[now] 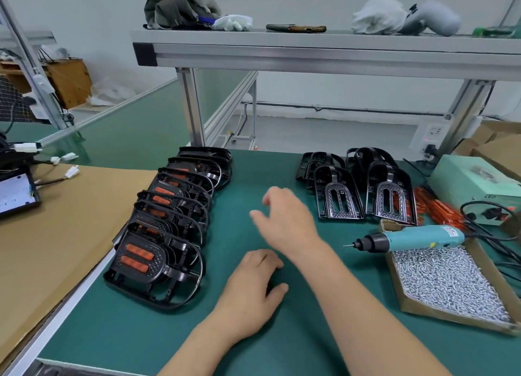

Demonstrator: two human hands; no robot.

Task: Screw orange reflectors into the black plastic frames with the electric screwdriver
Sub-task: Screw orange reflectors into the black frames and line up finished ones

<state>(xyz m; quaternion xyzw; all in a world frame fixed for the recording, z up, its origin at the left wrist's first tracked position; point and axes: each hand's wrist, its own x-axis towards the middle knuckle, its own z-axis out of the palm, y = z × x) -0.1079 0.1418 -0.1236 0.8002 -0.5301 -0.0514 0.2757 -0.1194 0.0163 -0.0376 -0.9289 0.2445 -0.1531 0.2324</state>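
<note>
On green surface (282, 342), left grip (251, 288) rests palm-down, fingers loosely curled, holding nothing. Right grip (284, 215) hovers just beyond it, blurred, fingers spread loose, empty. Row of black frames (169, 234) with orange reflectors (135, 258) fitted lies overlapped at left, near left grip. More frames (358, 189) stand at back right. Loose reflectors (437, 209) piled just right of those. Screwdriver (411, 236) lies across far rim of screw box (451, 318), tip pointing left, apart from both grips.

Open green mat (245, 175) between finished frames (169, 223) and empty frames (363, 186).
</note>
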